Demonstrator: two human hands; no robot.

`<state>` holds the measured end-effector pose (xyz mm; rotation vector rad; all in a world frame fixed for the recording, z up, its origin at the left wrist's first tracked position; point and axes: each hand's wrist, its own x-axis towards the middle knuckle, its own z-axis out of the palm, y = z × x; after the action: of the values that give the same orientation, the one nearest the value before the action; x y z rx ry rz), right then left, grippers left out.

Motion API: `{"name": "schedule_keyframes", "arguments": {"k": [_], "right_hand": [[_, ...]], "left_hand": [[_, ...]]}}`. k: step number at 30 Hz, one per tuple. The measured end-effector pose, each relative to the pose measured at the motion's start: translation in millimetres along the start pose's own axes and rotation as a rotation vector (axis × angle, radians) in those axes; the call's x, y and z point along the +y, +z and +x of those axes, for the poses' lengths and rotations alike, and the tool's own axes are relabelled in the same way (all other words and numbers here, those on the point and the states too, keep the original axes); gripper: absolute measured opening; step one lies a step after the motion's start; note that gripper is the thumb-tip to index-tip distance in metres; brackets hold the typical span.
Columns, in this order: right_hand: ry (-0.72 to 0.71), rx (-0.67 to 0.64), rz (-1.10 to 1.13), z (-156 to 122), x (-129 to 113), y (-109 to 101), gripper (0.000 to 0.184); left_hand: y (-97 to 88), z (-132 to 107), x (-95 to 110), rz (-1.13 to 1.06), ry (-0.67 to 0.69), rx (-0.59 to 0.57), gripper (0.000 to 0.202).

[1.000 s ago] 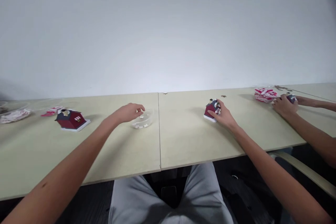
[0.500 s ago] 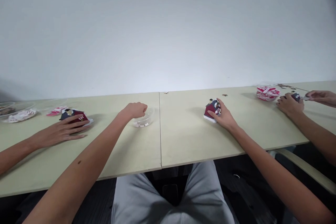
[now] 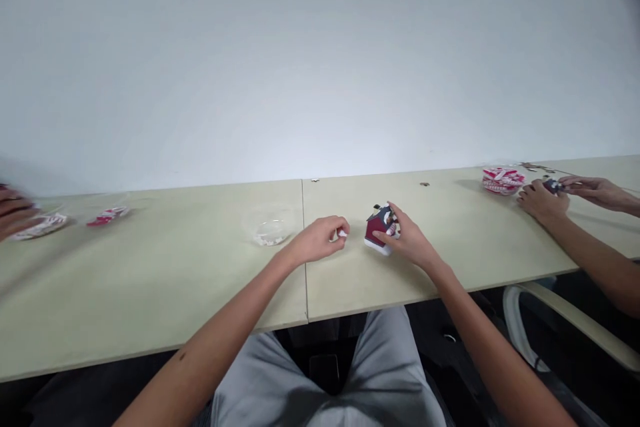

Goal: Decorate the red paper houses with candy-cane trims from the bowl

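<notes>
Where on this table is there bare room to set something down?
Widest bare stretch: the near table between the red-and-white pieces and the clear bowl. Another lies between the small house in the right hand and a co-worker's hand. Crowded: the gap from the house to the left hand pinching a white piece, and around the far-right dish.

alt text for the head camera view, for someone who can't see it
The person's right hand grips a small red and dark-blue model house at a pale beige table, while the left hand pinches a small white piece beside it. A clear plastic bowl sits to the left; a co-worker's hands work at far right.
</notes>
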<state>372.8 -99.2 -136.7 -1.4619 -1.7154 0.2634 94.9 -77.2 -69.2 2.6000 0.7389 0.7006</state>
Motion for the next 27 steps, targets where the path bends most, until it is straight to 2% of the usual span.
{"name": "schedule_keyframes", "arguments": {"k": [4,8,13,21,27], "right_hand": [[-0.062,0.037,0.065,-16.3,-22.2,25.9,0.089],[-0.058,0.050,0.104,-25.5,-28.9,36.2,0.087],[-0.115,0.016,0.113,-29.4,-25.7,33.8,0.094],[-0.159,0.016,0.104,-29.7,-30.2,33.9,0.090],[-0.147,0.003,0.098,-30.1,-32.0,33.1,0.092]], "left_hand": [[45.5,1.0,-4.6,-0.120,-0.051,0.121,0.019],[63.6,-4.8,-10.3,-0.159,-0.078,0.196,0.018],[64.5,-6.6,-11.0,-0.143,-0.119,0.235,0.016],[61.9,-6.9,-6.1,-0.124,-0.036,0.218,0.016],[62.0,-6.6,-4.1,-0.115,-0.054,0.239,0.017]]}}
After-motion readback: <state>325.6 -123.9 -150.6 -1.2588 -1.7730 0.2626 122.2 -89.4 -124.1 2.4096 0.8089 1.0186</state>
